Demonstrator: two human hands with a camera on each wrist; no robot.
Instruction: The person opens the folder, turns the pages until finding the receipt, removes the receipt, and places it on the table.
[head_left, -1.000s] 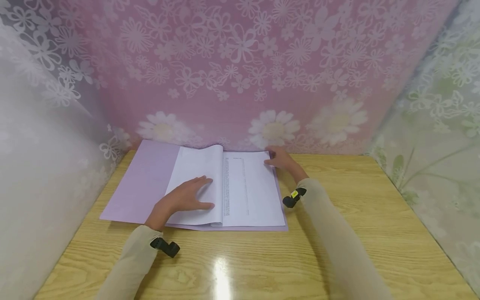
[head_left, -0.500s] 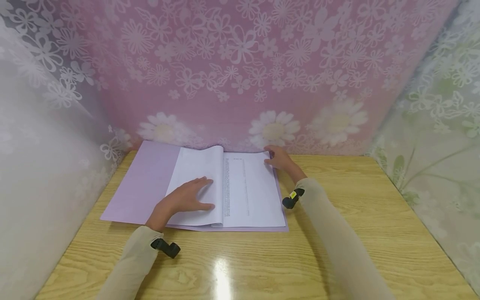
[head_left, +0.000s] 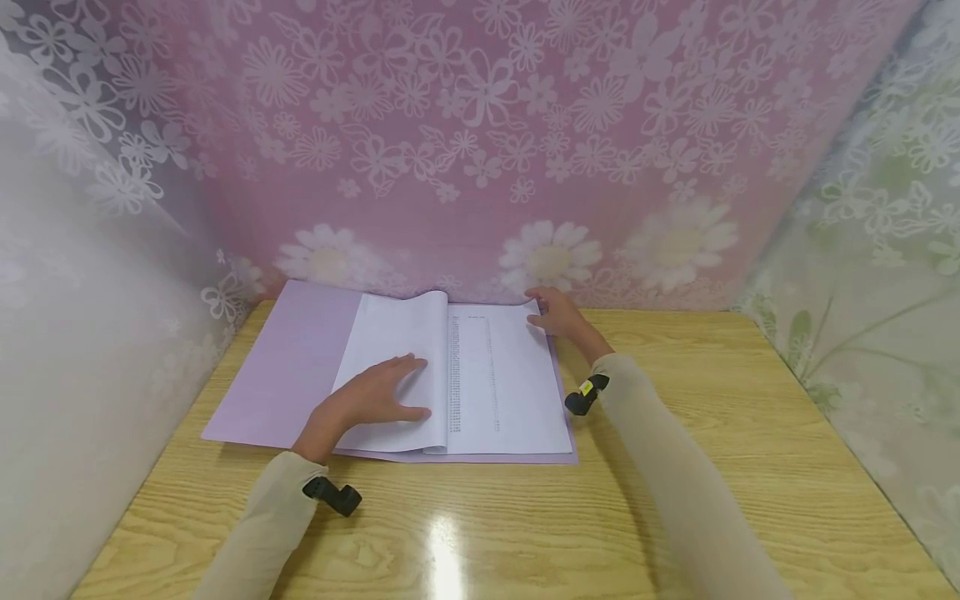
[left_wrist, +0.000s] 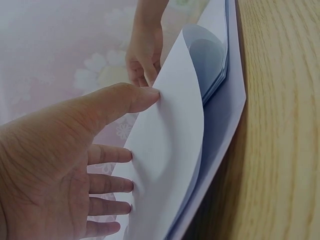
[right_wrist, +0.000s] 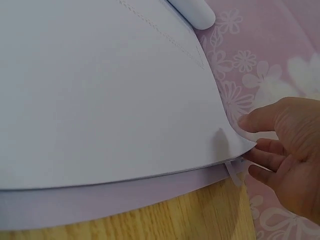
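Observation:
A pale purple folder (head_left: 288,367) lies spread on the table, with white sheets inside. My left hand (head_left: 367,396) rests on the turned-over sheets (head_left: 390,325), which bulge in a curve near the middle; its fingers are spread and touch the paper, as the left wrist view shows. On the right lies a printed page (head_left: 517,383) with columns of small text. My right hand (right_wrist: 295,150) is at that page's far right corner, fingertips beneath the slightly raised corner. Its thumb hovers over the page edge, casting a shadow on the paper.
The wooden table (head_left: 697,400) extends in front and to the right of the folder. A pink flowered curtain (head_left: 480,167) hangs directly behind the folder. More flowered cloth (head_left: 90,292) closes off the left side, and another cloth (head_left: 885,250) the right.
My right hand's fingertips have shifted very slightly left and away from me at the page corner. The left hand and the folder stay in place.

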